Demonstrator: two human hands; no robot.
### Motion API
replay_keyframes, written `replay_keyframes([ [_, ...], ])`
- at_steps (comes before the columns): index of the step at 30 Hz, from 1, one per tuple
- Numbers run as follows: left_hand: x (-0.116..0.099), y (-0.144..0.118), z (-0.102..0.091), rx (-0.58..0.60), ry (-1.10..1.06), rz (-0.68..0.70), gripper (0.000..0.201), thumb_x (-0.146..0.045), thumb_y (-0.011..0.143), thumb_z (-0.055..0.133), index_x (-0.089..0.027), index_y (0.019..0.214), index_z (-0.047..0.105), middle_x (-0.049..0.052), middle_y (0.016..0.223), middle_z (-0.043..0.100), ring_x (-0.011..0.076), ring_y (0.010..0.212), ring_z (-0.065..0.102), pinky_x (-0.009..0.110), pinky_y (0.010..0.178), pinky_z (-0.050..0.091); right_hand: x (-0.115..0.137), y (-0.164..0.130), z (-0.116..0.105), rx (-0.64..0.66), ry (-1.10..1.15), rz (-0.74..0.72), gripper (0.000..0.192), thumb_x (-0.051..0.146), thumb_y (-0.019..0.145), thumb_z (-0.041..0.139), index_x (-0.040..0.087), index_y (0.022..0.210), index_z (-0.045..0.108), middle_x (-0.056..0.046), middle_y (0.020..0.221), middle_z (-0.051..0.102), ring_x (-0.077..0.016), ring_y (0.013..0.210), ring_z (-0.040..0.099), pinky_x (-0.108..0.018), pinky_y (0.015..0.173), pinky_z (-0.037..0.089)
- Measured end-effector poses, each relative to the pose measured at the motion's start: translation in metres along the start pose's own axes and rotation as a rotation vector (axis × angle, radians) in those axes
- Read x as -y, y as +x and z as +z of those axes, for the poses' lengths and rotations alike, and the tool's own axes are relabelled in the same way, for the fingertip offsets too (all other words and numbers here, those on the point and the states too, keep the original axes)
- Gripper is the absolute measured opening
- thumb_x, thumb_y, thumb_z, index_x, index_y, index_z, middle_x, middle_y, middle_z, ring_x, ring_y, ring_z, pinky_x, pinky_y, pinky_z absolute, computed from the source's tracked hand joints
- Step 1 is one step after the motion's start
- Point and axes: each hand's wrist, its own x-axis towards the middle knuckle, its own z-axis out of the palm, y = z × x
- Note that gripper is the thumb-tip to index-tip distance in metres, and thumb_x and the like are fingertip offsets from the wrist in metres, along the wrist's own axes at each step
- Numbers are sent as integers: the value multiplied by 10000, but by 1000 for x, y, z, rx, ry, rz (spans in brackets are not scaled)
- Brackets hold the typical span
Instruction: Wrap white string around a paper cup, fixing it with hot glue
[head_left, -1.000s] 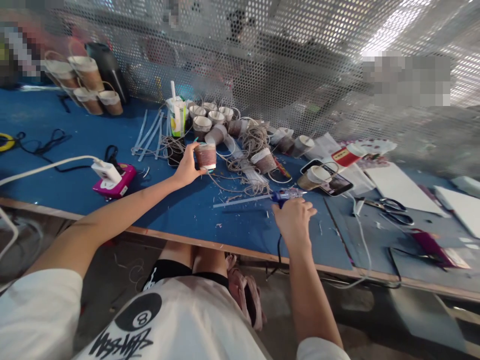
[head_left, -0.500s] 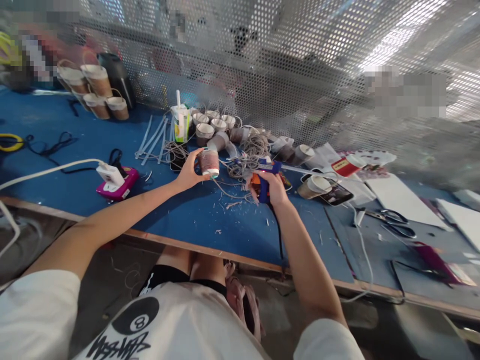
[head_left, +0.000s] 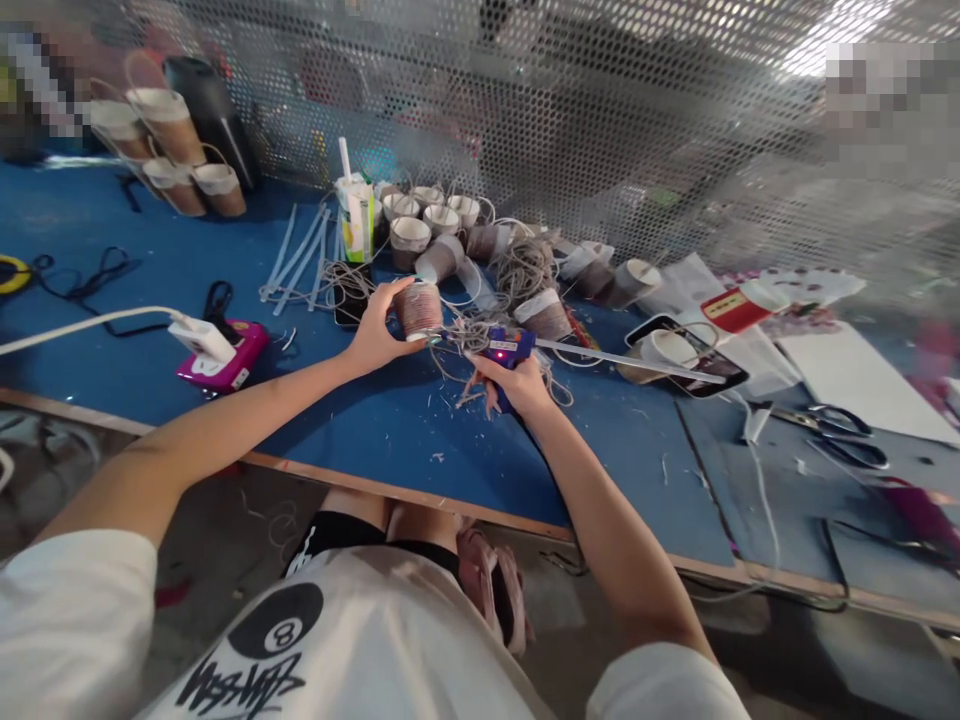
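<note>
Head view: left hand [head_left: 373, 338] grips cup [head_left: 418, 310]; right hand [head_left: 516, 384] holds glue gun [head_left: 504, 349], nozzle at cup. Shirt [head_left: 277, 640] print: "8" ball; other lettering unreadable.

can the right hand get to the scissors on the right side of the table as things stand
Probably not at once. The right hand is closed around a blue glue gun aimed at the cup. The scissors lie in the open, far to its right, nothing covering them.
</note>
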Motion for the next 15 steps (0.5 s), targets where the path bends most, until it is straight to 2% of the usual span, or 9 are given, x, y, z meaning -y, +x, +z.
replay_keyframes([
  [3, 0, 0, -1, -1, 0, 5, 892, -693, 673, 778, -247, 1381, 469, 127, 1289, 553, 280, 1175, 596, 380, 898, 566, -1, 1, 1, -32, 3, -1, 391, 506, 629, 827, 207, 586, 580, -10, 484, 610, -95, 297, 434, -260, 260, 385],
  [8, -4, 1, -2, 20, -15, 3, 889, -683, 682, 779, -237, 1377, 452, 128, 1295, 543, 273, 1188, 595, 354, 889, 573, -2, 1, 2, -46, -12, 39, 434, 547, 589, 840, 218, 629, 559, 14, 469, 590, -99, 303, 447, -254, 275, 417],
  [15, -2, 0, -1, 20, -59, -24, 891, -691, 672, 781, -262, 1375, 443, 127, 1363, 521, 286, 1251, 570, 345, 888, 576, 0, 1, 1, -69, -38, 40, 406, 525, 609, 819, 222, 562, 552, 2, 434, 558, -107, 311, 446, -262, 279, 399],
])
